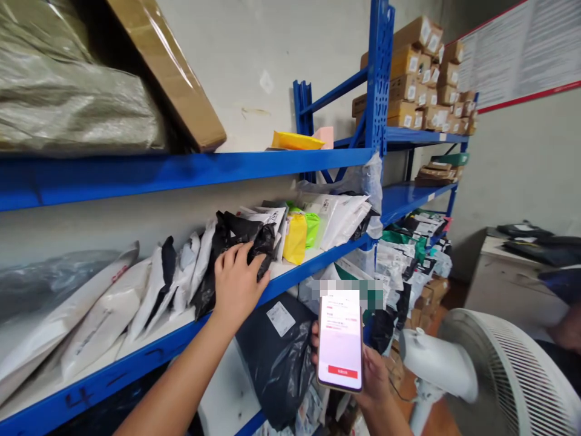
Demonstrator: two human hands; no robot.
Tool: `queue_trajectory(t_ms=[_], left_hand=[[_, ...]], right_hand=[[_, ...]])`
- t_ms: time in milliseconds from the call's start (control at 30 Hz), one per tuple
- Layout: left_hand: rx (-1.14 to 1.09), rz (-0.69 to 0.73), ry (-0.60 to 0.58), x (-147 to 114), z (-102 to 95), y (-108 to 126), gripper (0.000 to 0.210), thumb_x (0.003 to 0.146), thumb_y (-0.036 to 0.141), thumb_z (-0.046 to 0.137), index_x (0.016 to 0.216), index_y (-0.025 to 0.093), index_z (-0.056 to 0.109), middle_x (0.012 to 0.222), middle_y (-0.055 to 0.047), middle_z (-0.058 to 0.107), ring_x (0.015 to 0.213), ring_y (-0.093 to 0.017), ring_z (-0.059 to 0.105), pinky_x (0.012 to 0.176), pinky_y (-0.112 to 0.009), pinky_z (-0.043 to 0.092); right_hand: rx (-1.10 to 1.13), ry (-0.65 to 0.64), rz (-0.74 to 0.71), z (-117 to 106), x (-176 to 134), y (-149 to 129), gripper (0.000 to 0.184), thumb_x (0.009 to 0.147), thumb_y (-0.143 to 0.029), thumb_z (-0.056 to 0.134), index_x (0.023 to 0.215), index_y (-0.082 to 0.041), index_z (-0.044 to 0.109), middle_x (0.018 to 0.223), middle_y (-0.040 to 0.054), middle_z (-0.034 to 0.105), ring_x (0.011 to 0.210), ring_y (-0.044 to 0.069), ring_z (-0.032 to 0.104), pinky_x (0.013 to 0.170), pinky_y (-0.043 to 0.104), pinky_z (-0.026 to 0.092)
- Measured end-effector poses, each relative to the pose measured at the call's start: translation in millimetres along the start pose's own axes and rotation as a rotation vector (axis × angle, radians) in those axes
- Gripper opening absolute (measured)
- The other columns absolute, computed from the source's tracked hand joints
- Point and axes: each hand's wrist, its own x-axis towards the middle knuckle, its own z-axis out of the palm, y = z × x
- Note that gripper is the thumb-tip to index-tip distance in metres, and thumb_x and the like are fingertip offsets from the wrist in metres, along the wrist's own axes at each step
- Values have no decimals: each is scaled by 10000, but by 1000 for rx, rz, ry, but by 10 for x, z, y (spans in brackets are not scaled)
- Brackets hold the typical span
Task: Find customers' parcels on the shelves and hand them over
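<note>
My left hand (pixel 239 281) lies against a crumpled black plastic parcel (pixel 207 284) on the middle shelf, fingers spread over its front and thumb apart on the right. A lit smartphone (pixel 340 345) is held upright in my right hand (pixel 376 375), in front of the lower shelf. On its screen are lines of text and a red button near the bottom. White mailing bags (pixel 106 321) lean in a row left of the black parcel. Just right of it stand white labelled packets, a yellow parcel (pixel 295 237) and a bright green one (pixel 311 230).
Blue shelf beams (pixel 190 172) run above and below the parcels. A big black labelled bag (pixel 276 345) sits lower down. A white fan (pixel 503 375) stands at right, near another person's arm (pixel 565 330). Cardboard boxes (pixel 411 85) fill the far rack.
</note>
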Motion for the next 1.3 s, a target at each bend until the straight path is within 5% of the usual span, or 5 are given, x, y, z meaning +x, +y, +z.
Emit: queue_trajectory(t_ms=[367,600,767,1133,1300], left_hand=[[70,-8,-54,117,-26,96,296,861,365,512,1094,248,650,1270,-105,546,1185,-328,421,948,-493,345],[143,-27,-1,643,27,240,499,814,381,572,1276,206,509,1330,-153,471,1165,-352,427,911,-479,397],[189,-140,-113,828,162,167,282,857,287,446,1035,180,636,1082,-151,554,956,-315,521,690,-371,467],[221,-190,-142,967,49,72,373,802,497,511,925,170,640,949,-124,592,912,-311,555,621,-347,441],[294,-175,-124,865,46,74,285,804,389,538,897,135,628,930,-143,598,934,-330,529,706,-408,442]], right_hand=[[-40,-25,-66,-40,304,-249,568,632,-433,741,1141,-204,638,1163,140,675,1009,309,631,872,471,487],[-79,-15,-141,0,603,-476,631,607,-452,735,1181,-223,609,1160,128,668,984,312,627,853,478,495],[-119,-8,-196,-67,762,-626,680,612,-435,723,1244,-245,556,1162,126,655,936,324,633,822,502,502],[-159,-32,-206,-196,1032,-729,653,663,-412,675,1273,-234,526,1185,137,640,961,342,626,828,523,500],[-158,-37,-206,-150,1145,-820,729,679,-352,689,1358,-260,441,1151,127,668,935,329,652,774,494,531]])
